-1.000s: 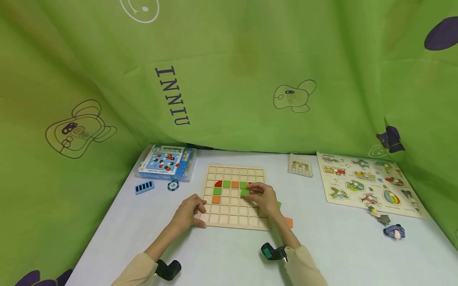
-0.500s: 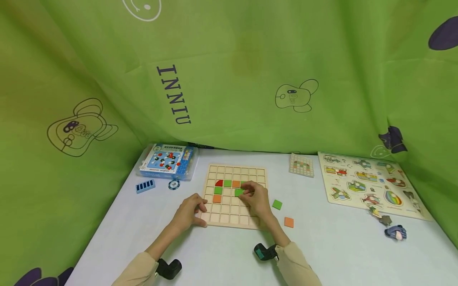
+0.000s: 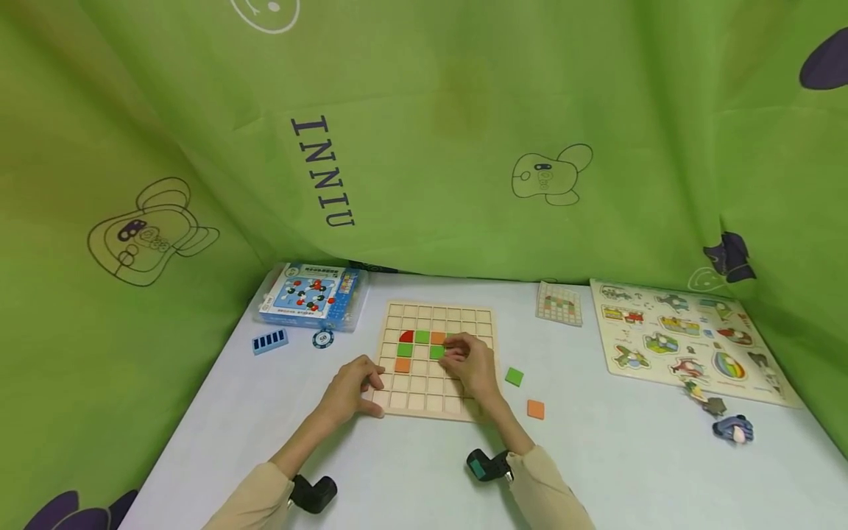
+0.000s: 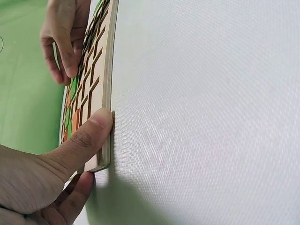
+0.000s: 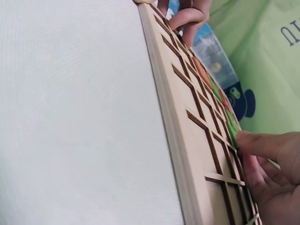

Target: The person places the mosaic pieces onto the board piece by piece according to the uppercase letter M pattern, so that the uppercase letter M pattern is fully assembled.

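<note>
A wooden grid board (image 3: 416,402) lies flat on the white table. My left hand (image 3: 347,386) holds its near left corner, thumb (image 4: 96,129) on the front edge and fingers at the side. Over the grid, my right hand (image 3: 475,368) pinches a green square tile (image 3: 437,352), which sits at the cell below an orange tile (image 3: 438,338). A red rounded tile (image 3: 406,336), a green tile (image 3: 422,336) and more tiles form a row and a left column. The right fingers hide the row's right end.
Right of the board lie a loose green tile (image 3: 514,376) and an orange tile (image 3: 536,409). Farther off are a pattern card (image 3: 559,304), a picture puzzle board (image 3: 689,346), toy figures (image 3: 733,429), a boxed set (image 3: 308,294), a slotted blue block (image 3: 269,341) and a chip (image 3: 322,338).
The right hand has shifted left with the green tile, from about one cell farther right to below the orange tile. The left hand has stayed at the corner.
</note>
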Action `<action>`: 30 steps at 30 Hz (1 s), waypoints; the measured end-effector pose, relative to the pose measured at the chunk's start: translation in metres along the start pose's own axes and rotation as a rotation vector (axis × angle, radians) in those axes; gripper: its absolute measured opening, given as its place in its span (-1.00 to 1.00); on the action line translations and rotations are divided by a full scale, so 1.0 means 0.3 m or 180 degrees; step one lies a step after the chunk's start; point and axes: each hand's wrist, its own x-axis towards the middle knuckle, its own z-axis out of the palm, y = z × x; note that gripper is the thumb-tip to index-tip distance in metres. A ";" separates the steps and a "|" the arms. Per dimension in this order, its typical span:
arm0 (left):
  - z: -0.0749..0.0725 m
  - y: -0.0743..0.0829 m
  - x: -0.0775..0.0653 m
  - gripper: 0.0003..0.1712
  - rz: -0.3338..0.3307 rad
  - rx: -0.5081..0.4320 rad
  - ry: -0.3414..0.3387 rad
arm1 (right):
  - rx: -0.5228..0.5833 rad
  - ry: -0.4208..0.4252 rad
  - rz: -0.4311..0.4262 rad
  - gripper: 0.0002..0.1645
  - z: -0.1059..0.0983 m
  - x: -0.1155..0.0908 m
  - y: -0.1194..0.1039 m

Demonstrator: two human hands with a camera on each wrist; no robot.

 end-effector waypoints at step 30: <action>-0.003 -0.008 0.002 -0.54 0.0060 0.0000 -0.0001 | -0.0138 -0.0184 0.0240 -0.73 -0.491 -0.286 0.128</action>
